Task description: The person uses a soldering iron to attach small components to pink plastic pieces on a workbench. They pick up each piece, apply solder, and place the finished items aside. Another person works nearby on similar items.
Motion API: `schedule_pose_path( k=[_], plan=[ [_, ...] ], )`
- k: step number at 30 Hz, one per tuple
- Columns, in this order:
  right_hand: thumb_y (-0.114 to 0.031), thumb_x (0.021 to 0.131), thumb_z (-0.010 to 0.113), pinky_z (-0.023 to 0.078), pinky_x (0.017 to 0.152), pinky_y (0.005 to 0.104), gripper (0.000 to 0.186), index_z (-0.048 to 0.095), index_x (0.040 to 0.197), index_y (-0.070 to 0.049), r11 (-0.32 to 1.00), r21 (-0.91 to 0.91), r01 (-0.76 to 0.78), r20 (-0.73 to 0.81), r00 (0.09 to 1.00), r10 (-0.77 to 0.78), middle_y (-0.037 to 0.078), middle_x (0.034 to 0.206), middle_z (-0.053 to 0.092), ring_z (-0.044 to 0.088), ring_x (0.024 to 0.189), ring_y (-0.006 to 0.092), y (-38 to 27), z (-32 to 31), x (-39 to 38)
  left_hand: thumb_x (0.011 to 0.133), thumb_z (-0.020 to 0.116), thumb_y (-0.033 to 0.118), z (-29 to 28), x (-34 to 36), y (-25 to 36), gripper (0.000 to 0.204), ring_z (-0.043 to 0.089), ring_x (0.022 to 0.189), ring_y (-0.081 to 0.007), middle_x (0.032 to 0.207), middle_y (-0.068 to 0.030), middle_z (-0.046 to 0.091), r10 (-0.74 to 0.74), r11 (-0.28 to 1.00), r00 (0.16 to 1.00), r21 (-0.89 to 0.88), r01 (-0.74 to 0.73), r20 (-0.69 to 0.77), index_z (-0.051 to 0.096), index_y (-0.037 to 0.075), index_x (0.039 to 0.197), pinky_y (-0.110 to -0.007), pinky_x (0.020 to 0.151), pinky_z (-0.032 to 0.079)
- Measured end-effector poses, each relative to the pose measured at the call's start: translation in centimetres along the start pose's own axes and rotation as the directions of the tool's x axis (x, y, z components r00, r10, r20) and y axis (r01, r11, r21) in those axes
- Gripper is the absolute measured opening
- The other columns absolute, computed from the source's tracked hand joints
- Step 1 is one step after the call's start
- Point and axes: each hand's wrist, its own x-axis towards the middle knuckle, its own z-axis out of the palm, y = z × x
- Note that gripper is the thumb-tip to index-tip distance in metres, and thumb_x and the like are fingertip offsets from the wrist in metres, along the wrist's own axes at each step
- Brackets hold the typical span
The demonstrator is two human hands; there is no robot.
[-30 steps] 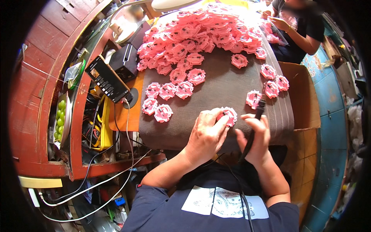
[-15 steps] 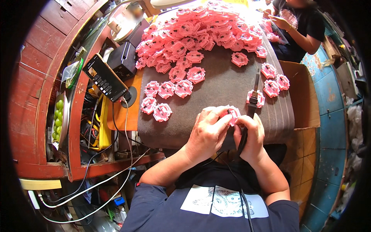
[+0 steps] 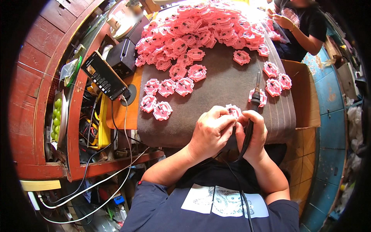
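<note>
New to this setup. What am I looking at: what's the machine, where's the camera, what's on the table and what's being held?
There's no machine: these are a person's two bare hands. The camera is the left of two fisheye cameras worn on their head, looking down, so straight edges bend near the rim and picture left is the person's left.

The left hand pinches a small pink piece. The right hand grips a black pen-like tool with a thin metal tip pointing away from the person.

On the dark table covering is a big pile of similar pieces, with loose ones nearer the hands. A phone stands at left; another person sits at upper right.
</note>
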Motion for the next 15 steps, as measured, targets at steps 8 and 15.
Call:
schedule_pose_path(
  k=[8, 15],
  plan=[
    [0.012, 0.086, 0.069, 0.056, 0.074, 0.0385, 0.047, 0.058, 0.129, -0.002, 0.998, -0.053, -0.019, -0.017, 1.0, 0.018, 0.015, 0.1, 0.066, 0.065, 0.08, 0.0272, 0.2, -0.04, -0.13, 0.088, 0.078, 0.003, 0.24, 0.38, 0.0, 0.02, 0.072, 0.09, -0.033, 0.103, -0.0127, 0.072, 0.039, 0.997, 0.999, 0.061, -0.037, -0.022, 0.077, 0.006, 0.108, -0.042, 0.08, 0.058],
    [0.008, 0.082, 0.075, 0.057, 0.078, 0.0473, 0.049, 0.058, 0.126, -0.005, 0.91, -0.19, 0.37, 0.077, 0.929, -0.362, 0.02, 0.113, 0.072, 0.07, 0.087, 0.0381, -0.58, -0.84, 0.2, 0.088, 0.078, 0.011, 0.65, 0.14, -0.19, 0.018, 0.07, 0.092, -0.0306, 0.102, -0.0077, 0.07, 0.055, 0.993, 0.997, 0.106, -0.049, -0.054, 0.076, 0.01, 0.105, -0.043, 0.078, 0.053]
  ],
)
